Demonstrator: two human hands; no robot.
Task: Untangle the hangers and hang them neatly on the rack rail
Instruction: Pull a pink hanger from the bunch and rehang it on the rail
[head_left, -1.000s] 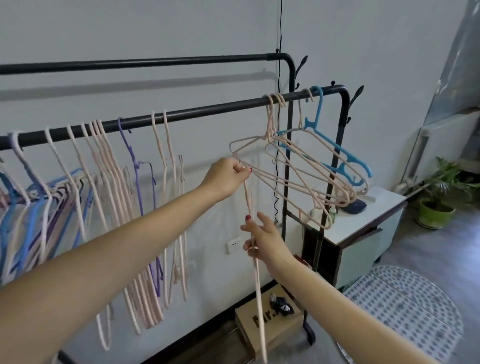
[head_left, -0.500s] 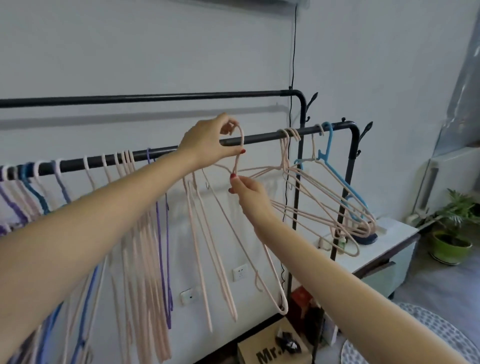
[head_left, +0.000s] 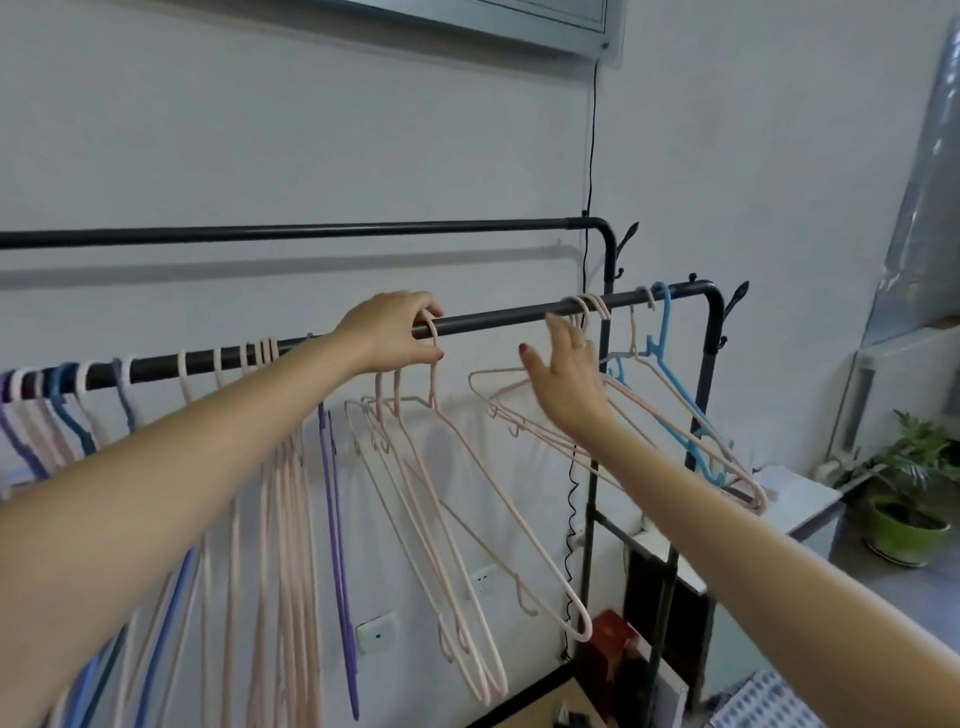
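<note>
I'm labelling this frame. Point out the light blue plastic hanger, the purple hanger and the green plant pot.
Light blue plastic hanger (head_left: 666, 332): head view, neck.
Purple hanger (head_left: 335, 519): head view, arm.
Green plant pot (head_left: 901, 535): head view, side.

- Rack rail (head_left: 498, 317): black, dull metal.
- Hanger (head_left: 498, 499) under the left hand (head_left: 395, 332): pale pink.
- Tangled hangers (head_left: 639, 415) right of it: pale pink, one blue hanger (head_left: 675, 395) among them.
- Left end of rail: pink, purple hanger (head_left: 337, 545), blue, mixed.
- Fingernails on both hands: red.
- Wall (head_left: 311, 130): plain white.
- Plant pot (head_left: 904, 535): bright green.
- Mat (head_left: 753, 701), bottom right: white, dotted pattern.
</note>
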